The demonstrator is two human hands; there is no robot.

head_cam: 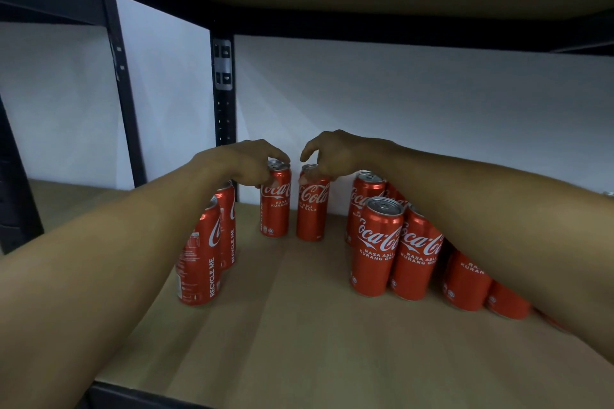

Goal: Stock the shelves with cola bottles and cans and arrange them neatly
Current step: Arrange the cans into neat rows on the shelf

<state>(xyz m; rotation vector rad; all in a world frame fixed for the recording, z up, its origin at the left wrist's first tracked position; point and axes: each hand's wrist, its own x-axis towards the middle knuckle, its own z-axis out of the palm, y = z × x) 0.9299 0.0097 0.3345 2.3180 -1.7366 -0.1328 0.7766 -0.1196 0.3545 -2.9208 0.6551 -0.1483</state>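
Observation:
Two slim red cola cans stand side by side near the back of the brown shelf board (pixel 299 325). My left hand (pixel 247 163) grips the top of the left can (pixel 275 209) with curled fingers. My right hand (pixel 332 154) grips the top of the right can (pixel 312 212), its index finger lifted. Both cans stand upright on the board, a small gap between them.
Two cans (pixel 199 262) stand in a row at the left under my left forearm. Several more cans (pixel 378 249) stand grouped at the right, partly under my right forearm. A black upright post (pixel 224 103) and a white wall lie behind; the upper shelf hangs close overhead.

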